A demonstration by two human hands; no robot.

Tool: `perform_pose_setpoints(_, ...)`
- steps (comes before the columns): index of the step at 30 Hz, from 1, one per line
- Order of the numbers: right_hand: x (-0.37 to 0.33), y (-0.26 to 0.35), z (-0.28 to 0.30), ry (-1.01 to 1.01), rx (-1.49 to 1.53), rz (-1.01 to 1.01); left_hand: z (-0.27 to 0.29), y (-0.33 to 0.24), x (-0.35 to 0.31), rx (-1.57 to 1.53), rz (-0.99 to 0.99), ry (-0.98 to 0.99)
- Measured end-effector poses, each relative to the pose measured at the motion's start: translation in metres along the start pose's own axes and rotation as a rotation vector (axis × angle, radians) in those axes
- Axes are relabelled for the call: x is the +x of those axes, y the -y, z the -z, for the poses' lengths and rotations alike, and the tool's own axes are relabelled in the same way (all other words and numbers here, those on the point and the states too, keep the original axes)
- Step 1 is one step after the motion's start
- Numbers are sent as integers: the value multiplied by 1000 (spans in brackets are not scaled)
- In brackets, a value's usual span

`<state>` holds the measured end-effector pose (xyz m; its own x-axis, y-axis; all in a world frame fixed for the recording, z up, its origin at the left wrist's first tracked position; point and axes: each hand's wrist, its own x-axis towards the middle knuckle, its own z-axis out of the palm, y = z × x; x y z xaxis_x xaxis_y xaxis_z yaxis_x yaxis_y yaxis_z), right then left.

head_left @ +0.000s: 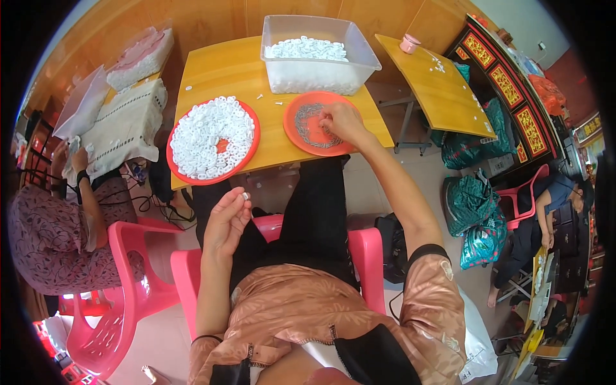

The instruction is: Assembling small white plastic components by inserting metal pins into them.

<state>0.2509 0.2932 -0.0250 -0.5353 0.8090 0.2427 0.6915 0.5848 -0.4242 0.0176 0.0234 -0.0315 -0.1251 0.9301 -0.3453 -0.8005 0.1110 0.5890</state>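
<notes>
My left hand (230, 221) is raised over my lap, thumb and fingertips pinched on a small white plastic clip (246, 196). To the right, my right hand (342, 122) reaches down to a round orange-red plate (292, 136). Its fingers are pressed together, and whatever is between them is hidden. A ring of small grey metal nails (301, 122) lies on that plate around a bare middle. Left of it, a red plate (256, 138) is heaped with white plastic clips (208, 131), with a gap in the heap where red shows through.
A clear plastic bin (321, 69) of white pieces stands at the back of the yellow table (218, 70). Another yellow table (443, 90) holds a pink cup (409, 43). Green bags (471, 202) sit on the floor. A person (70, 231) works at the left beside a pink chair (138, 282).
</notes>
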Motion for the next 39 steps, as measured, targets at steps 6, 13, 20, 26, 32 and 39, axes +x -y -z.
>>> perform_pose_setpoints(6, 6, 6, -11, 66, -110, -10, 0, -4, -1, 31, -33, -33)
perform_pose_setpoints(13, 11, 1, -25, 116, -226, -7, 2, -1, -1, 27, -6, -14)
perform_pose_setpoints(20, 9, 11, -19, -90, 23, -65, -4, -5, -3, 101, -72, -41)
perform_pose_setpoints(26, 4, -7, -13, -92, 313, -125, -4, -4, -4, 124, -71, -59)
perform_pose_setpoints(32, -1, -3, -2, -15, 387, -302, 1, -1, -3, 99, -78, -53)
perform_pose_setpoints(39, -6, -4, 5, -41, 374, -310, -8, 0, -6, 129, -74, -61)
